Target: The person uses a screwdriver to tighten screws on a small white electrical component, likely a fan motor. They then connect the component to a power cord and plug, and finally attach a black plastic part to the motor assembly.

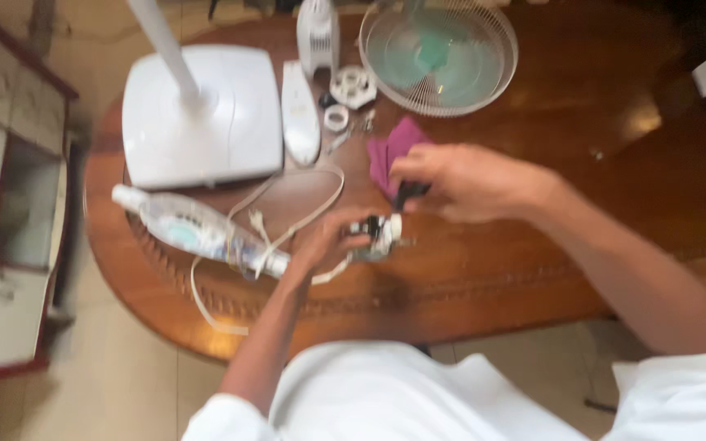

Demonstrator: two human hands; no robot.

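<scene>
My left hand [324, 237] grips a small white and metal fan part [377, 234] over the near edge of the round wooden table [582, 106]. My right hand [459, 180] holds a dark-handled tool [408, 193] pointed down at that part. A magenta cloth [392, 151] lies just behind my right hand. The frame is blurred, so the part's details stay unclear.
A white fan base with its pole [202, 114] stands at the back left. A wire fan guard with green blades [439, 55], a white cover [300, 114] and small fittings [351, 86] lie behind. A clear plastic piece [189, 229] and white cord [288, 204] lie left. A cabinet [10, 204] stands at far left.
</scene>
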